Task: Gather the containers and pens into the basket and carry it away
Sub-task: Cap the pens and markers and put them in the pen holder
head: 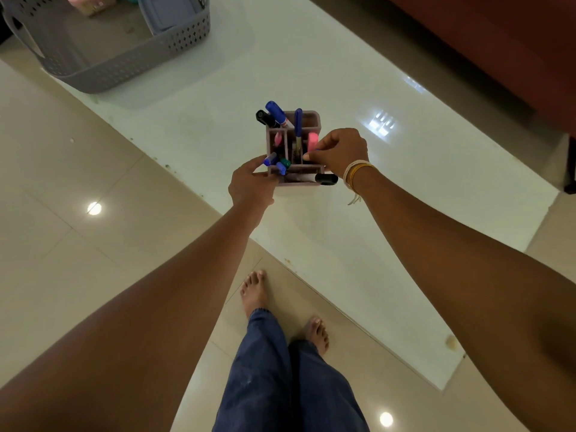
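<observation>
The pen holder (294, 148) stands upright near the middle of the white table (405, 169), well apart from the grey basket (124, 60) at the far left corner. It looks like light, stiff plastic, but the loose markers (276, 112) lean outward and one black-capped marker (314, 178) lies across the front edge (likely to roll off if tipped). The outer walls, low down, seem the safest hold. The left hand (251, 185) curls half-closed against the left front corner; the right hand (338, 151) pinches at the right rim, thumb and fingers nearly together.
</observation>
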The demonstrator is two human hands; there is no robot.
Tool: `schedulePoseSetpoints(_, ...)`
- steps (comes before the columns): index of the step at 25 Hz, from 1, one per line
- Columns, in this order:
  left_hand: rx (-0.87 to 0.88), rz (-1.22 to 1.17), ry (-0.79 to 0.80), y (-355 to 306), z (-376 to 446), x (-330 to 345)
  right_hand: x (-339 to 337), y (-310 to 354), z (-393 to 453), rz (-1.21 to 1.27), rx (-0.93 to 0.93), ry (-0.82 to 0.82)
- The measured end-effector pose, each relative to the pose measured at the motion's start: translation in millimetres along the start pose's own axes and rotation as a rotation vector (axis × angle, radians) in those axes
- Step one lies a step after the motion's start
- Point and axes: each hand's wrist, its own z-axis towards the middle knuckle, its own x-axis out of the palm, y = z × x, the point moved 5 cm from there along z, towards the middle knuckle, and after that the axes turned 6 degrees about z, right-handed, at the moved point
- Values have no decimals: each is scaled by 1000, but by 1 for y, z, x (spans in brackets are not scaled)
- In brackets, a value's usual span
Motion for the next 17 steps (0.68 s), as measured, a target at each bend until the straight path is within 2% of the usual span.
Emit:
schedulePoseSetpoints(3,22,52,22,16,-5,6,-2,-8,-7,-61,57,45)
schedulePoseSetpoints(5,4,25,13,15,-5,6,-7,-16,-11,-25,92,19)
schedulePoseSetpoints(8,-96,-72,58,23,-8,11,-12,-34,-22,252,273,-47)
schedulePoseSetpoints(12,-167,-201,73,28,-10,14,7,-52,-44,556,539,127)
schedulePoseSetpoints(14,-177,-207,53,30,-9,8,20,-51,-52,627,588,205)
schedulePoseSetpoints(17,-163,-202,30,26,-2,-13,34,-33,-54,712,582,236)
